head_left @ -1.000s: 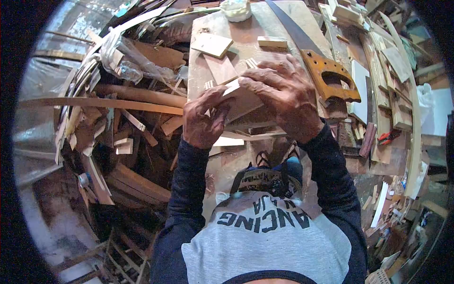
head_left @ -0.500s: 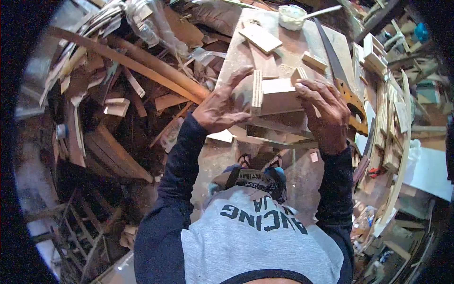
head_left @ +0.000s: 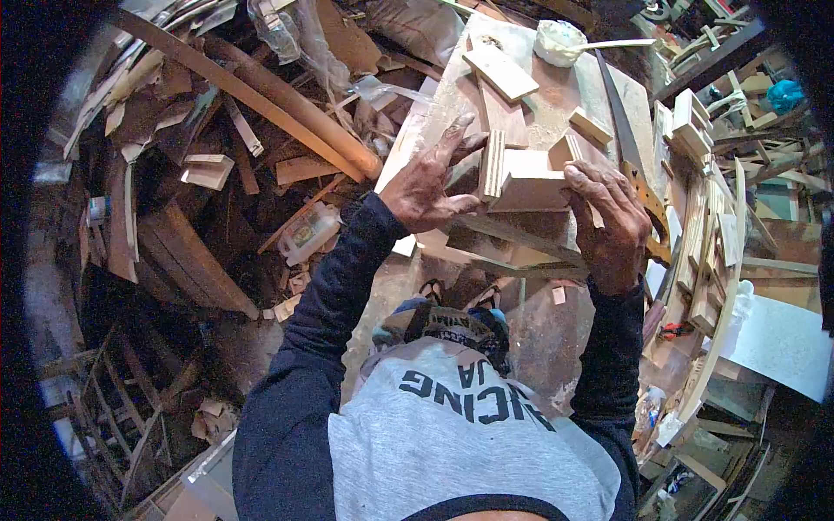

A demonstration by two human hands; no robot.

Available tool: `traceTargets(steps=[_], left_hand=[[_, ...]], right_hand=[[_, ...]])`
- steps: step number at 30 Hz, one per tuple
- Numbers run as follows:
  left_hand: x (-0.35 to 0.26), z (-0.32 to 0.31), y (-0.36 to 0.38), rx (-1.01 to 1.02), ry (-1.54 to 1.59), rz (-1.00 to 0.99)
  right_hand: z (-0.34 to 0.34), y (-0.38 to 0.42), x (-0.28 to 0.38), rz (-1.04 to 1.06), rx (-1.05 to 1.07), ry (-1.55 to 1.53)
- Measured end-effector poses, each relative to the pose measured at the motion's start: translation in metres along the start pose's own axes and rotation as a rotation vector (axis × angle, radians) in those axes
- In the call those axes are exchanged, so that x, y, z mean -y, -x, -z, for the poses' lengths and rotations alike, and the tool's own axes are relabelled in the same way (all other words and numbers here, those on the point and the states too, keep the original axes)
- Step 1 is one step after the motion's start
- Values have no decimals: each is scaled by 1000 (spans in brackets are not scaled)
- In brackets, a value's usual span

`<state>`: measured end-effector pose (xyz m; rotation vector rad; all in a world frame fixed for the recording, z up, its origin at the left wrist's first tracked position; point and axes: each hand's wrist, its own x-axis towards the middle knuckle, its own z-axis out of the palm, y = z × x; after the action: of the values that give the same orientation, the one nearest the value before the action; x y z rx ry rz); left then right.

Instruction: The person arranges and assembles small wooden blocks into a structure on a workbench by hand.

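Note:
A small open box of pale plywood (head_left: 532,193) stands on the near part of the workbench (head_left: 556,91). My right hand (head_left: 611,208) grips its right end, fingers over the top edge. At the box's left end, my left hand (head_left: 427,181) is open, with thumb and fingers spread around the upright plywood side; whether it touches is hard to tell. Beyond the box lie a flat wooden piece (head_left: 501,73) and a small wood block (head_left: 591,126). A handsaw (head_left: 618,108) lies along the bench's right side, its handle close to my right hand.
A tub of white paste (head_left: 559,43) with a stick in it sits at the bench's far end. Scrap wood and a long beam (head_left: 252,100) crowd the left. On the right are stacked wood strips (head_left: 695,252) and a white sheet (head_left: 777,343). A plastic jug (head_left: 310,233) lies left.
The view has shifted a little, so the bench and box sit further right in it. Both hands keep nearly the same places at the box.

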<state>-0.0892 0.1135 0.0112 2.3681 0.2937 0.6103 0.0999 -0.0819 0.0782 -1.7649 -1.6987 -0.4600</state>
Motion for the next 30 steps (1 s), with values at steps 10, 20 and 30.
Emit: traceTargets(steps=[10, 20, 30], left_hand=[[3, -2, 2, 29, 33, -29], [10, -6, 5, 8, -54, -72], [-10, 2, 5, -9, 23, -113]], right_hand=[[-1, 0, 2, -21, -3, -15], [9, -11, 1, -25, 70, -61], [36, 11, 5, -190, 11, -292]])
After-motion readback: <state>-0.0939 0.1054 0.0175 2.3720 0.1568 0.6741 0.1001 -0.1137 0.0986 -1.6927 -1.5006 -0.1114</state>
